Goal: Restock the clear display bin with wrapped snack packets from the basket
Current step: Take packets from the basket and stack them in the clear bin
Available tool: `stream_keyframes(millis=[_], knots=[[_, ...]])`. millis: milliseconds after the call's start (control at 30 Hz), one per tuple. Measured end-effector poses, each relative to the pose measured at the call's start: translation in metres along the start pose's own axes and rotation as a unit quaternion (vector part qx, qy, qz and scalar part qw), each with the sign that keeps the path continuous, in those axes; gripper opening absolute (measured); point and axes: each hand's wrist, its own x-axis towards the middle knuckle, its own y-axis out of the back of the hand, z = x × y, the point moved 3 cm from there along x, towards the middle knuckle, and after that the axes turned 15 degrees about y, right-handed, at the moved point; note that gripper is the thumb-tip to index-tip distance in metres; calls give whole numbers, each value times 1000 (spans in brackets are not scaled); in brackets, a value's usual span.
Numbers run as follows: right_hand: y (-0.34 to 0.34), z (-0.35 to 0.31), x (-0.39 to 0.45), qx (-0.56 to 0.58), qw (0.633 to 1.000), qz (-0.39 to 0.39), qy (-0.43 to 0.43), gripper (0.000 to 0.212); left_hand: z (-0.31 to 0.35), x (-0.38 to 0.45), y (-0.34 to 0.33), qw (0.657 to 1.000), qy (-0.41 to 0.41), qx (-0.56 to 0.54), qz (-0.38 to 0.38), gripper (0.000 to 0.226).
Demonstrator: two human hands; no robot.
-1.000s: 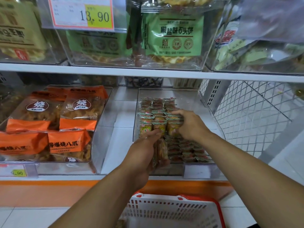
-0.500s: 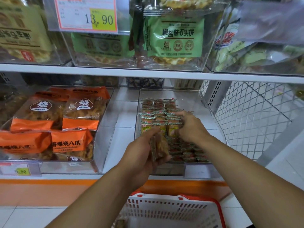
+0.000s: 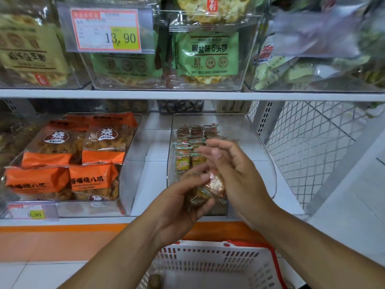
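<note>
The left hand (image 3: 183, 197) clenches a small stack of wrapped snack packets (image 3: 208, 190) at the clear display bin (image 3: 268, 163)'s front edge, likely as a supply, while the right hand (image 3: 235, 172), fingers loose, reaches in at its 3 o'clock, basket (image 3: 208, 265) below at 6.

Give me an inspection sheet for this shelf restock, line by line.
Surface: white shelf, bins standing on it.
Job's things: clear bin part filled with rows of packets; basket below, one packet visible at its corner.
Clutter: orange bags in the neighbouring bin; price tag above.
Hands: left hand grips a bunch of packets; right hand at the bunch, fingers relaxed.
Cables: nothing seen.
Surroundings: wire mesh at right, tiled floor.
</note>
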Motion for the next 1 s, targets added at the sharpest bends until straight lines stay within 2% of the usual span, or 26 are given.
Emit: stream_keyframes(millis=[133, 300, 400, 500, 600, 667, 767, 833, 867, 933, 1000], knots=[[12, -14, -1, -48, 998, 4, -43, 45, 3, -8, 3, 999, -50, -3, 21, 49], [19, -20, -5, 9, 989, -102, -107, 41, 10, -21, 8, 991, -124, 31, 46, 47], [26, -23, -3, 12, 998, -34, -59, 45, 12, -25, 8, 994, -110, -6, 10, 49], [27, -30, -4, -70, 996, 30, 48, 38, 14, -27, 8, 995, -85, -45, -26, 47], [10, -32, -16, -205, 965, -35, 158, 30, 13, -27, 7, 995, -79, -51, -38, 39], [1, -29, -25, -235, 950, -93, 185, 21, 13, -28, 6, 994, -82, -53, -39, 32], [3, -26, -25, -158, 974, -59, 154, 15, 14, -29, 12, 996, -80, -43, -27, 36], [8, -24, -19, -122, 986, -16, 109, 27, 14, -31, 12, 996, -71, -25, -38, 40], [11, -22, -15, -130, 988, -21, 85, 34, 13, -31, 12, 997, -68, -19, -39, 43], [15, -17, -9, -151, 985, -83, 25, 47, 11, -31, 12, 997, -68, -5, -24, 44], [17, -12, -7, -113, 981, -155, -28, 47, 11, -31, 11, 997, -74, 9, -8, 39]])
